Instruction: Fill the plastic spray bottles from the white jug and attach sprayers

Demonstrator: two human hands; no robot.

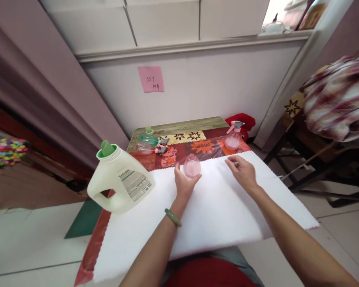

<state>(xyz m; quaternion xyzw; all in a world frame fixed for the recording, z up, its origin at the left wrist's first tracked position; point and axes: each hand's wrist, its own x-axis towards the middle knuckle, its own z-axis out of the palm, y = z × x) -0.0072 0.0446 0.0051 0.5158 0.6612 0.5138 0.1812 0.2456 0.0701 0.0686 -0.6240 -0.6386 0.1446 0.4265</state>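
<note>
My left hand [186, 184], with a green bangle on its wrist, is around a small clear bottle [192, 166] with pinkish liquid and a pink neck. Its fingers lie on the left side and its thumb on the right; no spray head shows on this bottle. My right hand [242, 171] is to the right over the white cloth [215, 211], fingers loosely bent, with nothing visible in it. Just beyond it stands a pink spray bottle [233, 137] with a pink and grey trigger head. A large pale green jug [119, 179] with a green cap stands on the left.
Two spray bottles, one green [146, 138] and one clear [144, 148], lie at the back left of the patterned table cover [203, 146]. A pink note [151, 79] is on the wall behind. Dark furniture with a checked cloth [339, 97] stands at the right.
</note>
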